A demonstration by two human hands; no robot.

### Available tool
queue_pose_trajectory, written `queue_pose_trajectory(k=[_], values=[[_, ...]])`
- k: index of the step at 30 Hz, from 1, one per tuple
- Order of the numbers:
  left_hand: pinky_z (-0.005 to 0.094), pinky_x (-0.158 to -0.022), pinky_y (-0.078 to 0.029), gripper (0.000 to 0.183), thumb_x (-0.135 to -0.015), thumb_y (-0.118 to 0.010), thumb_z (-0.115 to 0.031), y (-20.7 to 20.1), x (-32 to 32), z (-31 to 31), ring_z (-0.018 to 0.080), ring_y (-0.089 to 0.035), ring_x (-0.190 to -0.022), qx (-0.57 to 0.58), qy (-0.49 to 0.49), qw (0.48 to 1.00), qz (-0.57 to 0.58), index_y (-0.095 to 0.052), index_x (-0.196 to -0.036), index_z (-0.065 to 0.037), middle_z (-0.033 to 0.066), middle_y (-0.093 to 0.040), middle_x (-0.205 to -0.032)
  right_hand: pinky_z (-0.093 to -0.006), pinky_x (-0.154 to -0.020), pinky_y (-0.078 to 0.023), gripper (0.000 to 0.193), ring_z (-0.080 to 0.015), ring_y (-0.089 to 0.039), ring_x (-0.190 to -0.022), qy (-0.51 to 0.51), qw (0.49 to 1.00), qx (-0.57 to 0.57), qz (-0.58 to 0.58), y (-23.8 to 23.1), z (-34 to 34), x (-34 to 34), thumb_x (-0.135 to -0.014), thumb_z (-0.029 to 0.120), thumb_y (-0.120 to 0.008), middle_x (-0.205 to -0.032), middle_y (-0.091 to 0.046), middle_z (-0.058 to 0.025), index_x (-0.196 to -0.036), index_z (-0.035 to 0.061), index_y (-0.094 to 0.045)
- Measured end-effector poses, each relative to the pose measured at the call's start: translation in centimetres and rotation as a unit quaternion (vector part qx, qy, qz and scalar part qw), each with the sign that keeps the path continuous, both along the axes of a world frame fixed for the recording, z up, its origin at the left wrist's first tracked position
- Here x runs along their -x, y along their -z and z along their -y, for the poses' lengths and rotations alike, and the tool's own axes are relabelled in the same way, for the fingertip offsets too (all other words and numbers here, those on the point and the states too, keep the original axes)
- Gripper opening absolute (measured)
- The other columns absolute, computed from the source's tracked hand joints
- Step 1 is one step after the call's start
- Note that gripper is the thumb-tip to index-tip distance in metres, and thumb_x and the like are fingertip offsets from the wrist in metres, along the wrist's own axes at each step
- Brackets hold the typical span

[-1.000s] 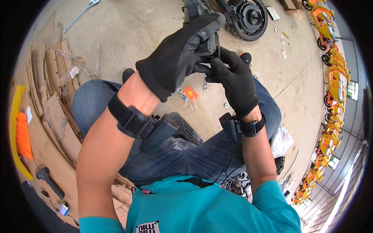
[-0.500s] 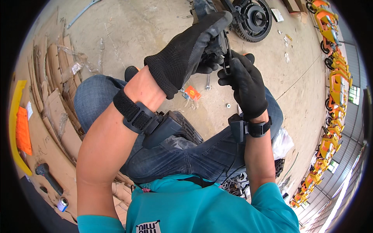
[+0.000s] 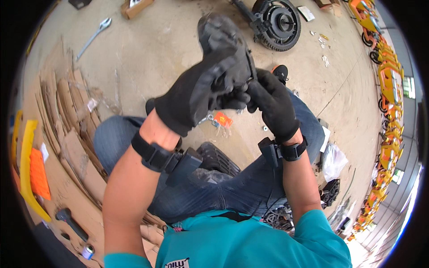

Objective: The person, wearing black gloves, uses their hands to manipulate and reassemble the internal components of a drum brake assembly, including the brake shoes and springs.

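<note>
In front of me, above the floor, a bulky black part (image 3: 222, 33) with a rounded end is raised in both gloved hands. My left hand (image 3: 190, 87) wraps round it from the left, fingers curled under its lower end. At the part's right edge, my right hand (image 3: 277, 105) pinches with thumb and fingers beside a thin dark strip. Both gloves are black, and they hide much of the part's lower end. Between my legs lies a black slotted piece (image 3: 219, 158). Beyond my knees an orange packet (image 3: 222, 119) rests on the floor.
A black wheel (image 3: 282, 27) lies ahead. An adjustable wrench (image 3: 93, 39) is far left. Flattened cardboard (image 3: 73, 147), a yellow curved panel (image 3: 28, 165), a dark hand tool (image 3: 72, 224) and a can (image 3: 88, 251) lie left. Yellow-orange vehicles (image 3: 389, 89) line the right; a plastic bag (image 3: 334, 163) is nearer.
The black part has tilted and come to the left, showing its broad rounded end. My left hand has lowered; my right hand has shifted slightly left and still grips its edge.
</note>
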State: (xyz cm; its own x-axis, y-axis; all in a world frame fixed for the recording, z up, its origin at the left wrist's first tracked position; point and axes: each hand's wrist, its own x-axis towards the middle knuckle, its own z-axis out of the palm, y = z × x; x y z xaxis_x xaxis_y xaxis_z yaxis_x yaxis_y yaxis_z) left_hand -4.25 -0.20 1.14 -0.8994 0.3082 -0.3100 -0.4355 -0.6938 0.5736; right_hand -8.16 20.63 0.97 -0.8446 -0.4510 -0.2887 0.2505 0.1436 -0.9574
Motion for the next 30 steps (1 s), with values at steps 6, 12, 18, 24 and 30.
queue_pose_trajectory(k=[6,12,18,24,30], values=[[0.0412,-0.082,-0.061,0.051,-0.097,-0.065,-0.025,0.4,-1.0,0.4,0.0313,-0.069,-0.102,-0.059,-0.034,0.997,-0.036,-0.050,-0.140,-0.001,0.0188,-0.066,-0.123,-0.0225,-0.062,-0.043,0.025,-0.0048,-0.050,-0.069,0.043,0.995,-0.008,-0.085,-1.0,0.6,-0.7,-0.098,0.013,-0.063,-0.082,-0.056,0.0011,-0.118,-0.0021,-0.059],[0.0493,-0.083,-0.058,0.064,-0.094,-0.065,-0.027,0.1,-1.4,1.4,0.0373,-0.066,-0.106,0.000,0.056,0.993,-0.100,-0.040,-0.146,0.001,0.0243,-0.059,-0.131,-0.0280,-0.063,-0.045,0.025,-0.0096,-0.052,-0.068,0.051,0.986,-0.024,-0.156,-1.9,0.0,-1.4,-0.096,0.016,-0.064,-0.078,-0.058,-0.0043,-0.113,-0.0019,-0.057],[0.0574,-0.115,-0.037,0.073,-0.088,-0.067,-0.023,-0.1,-2.8,1.7,0.0387,-0.045,-0.138,0.138,-0.026,0.985,-0.099,-0.035,-0.151,-0.003,0.0218,-0.043,-0.150,-0.0366,-0.059,-0.048,0.030,-0.0250,-0.062,-0.063,0.027,0.960,-0.063,-0.272,-3.2,-0.6,-2.4,-0.095,0.024,-0.069,-0.073,-0.061,-0.0156,-0.107,0.0010,-0.054],[0.0544,-0.117,-0.036,0.062,-0.093,-0.064,-0.023,-0.2,-2.8,2.1,0.0341,-0.044,-0.139,0.208,-0.080,0.964,-0.144,-0.042,-0.149,-0.009,0.0161,-0.045,-0.152,-0.0394,-0.056,-0.045,0.025,-0.0310,-0.061,-0.061,0.027,0.964,-0.033,-0.263,-3.3,-0.5,-2.5,-0.098,0.022,-0.065,-0.072,-0.061,-0.0168,-0.106,0.0019,-0.052],[0.0497,-0.112,-0.043,0.051,-0.092,-0.067,-0.014,0.3,-3.1,2.0,0.0313,-0.055,-0.129,0.345,-0.091,0.901,-0.246,-0.051,-0.140,-0.005,0.0148,-0.058,-0.138,-0.0404,-0.054,-0.042,0.022,-0.0301,-0.058,-0.057,0.055,0.963,-0.031,-0.261,-3.5,-0.1,-3.1,-0.100,0.022,-0.063,-0.068,-0.057,-0.0171,-0.100,0.0023,-0.052]])
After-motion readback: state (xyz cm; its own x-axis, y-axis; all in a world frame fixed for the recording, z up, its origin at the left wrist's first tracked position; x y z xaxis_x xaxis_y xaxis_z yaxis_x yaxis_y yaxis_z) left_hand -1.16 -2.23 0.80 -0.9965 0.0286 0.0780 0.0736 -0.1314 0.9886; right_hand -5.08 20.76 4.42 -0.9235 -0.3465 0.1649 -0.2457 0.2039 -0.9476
